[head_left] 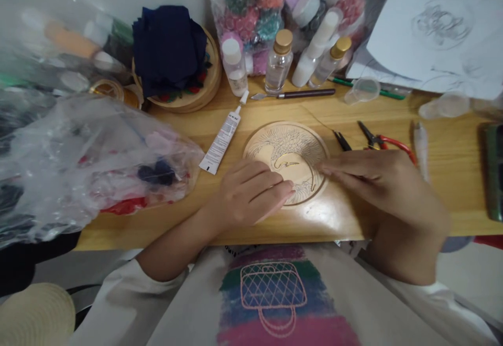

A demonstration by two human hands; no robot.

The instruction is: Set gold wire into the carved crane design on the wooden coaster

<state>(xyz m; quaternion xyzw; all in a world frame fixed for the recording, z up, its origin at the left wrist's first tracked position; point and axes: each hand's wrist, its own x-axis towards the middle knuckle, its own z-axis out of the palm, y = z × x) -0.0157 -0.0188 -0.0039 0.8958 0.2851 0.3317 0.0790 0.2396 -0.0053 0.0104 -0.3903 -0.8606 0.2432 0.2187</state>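
Two hands are working over a round wooden disc (288, 152) that is lying flat on the counter (451, 168), near its front edge. We are resting our left hand (247, 191) on the disc's lower left rim, its fingers loosely curled and pressed together, fingertips lying on the carved surface and gripping nothing that we can make out. Our right hand (377, 178) is reaching in from the right with fingers stretched out flat, their tips touching the disc's right rim; whether they are pinching anything we cannot tell. A bird design is showing on the disc between the two hands. Just left of the disc a white glue tube (223, 139) is lying slantwise. Red-handled pliers (383, 142) are lying just behind the right hand. Small bottles (278, 60) are standing behind the disc, and a crumpled clear plastic bag (90, 163) is sitting at the counter's left.
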